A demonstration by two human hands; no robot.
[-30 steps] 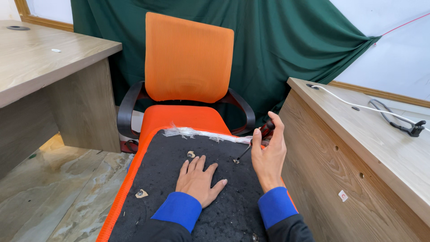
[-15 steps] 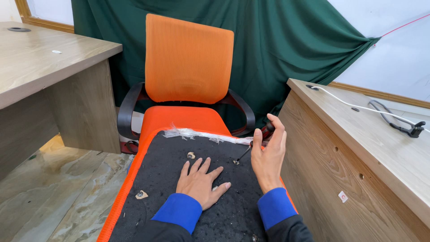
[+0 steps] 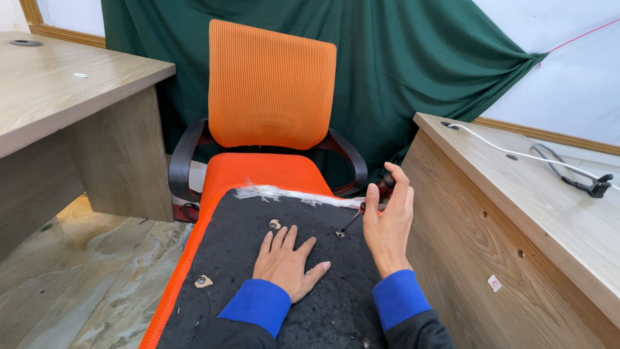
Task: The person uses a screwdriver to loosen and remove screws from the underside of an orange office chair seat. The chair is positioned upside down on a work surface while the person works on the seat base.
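You have one view only, from the camera on your head, so nothing is shared with a second view. It looks forward and down, close over the black seat underside at 6 o'clock. The orange chair stands at 12, near. Wooden desks flank you: one at 10, another at 3.
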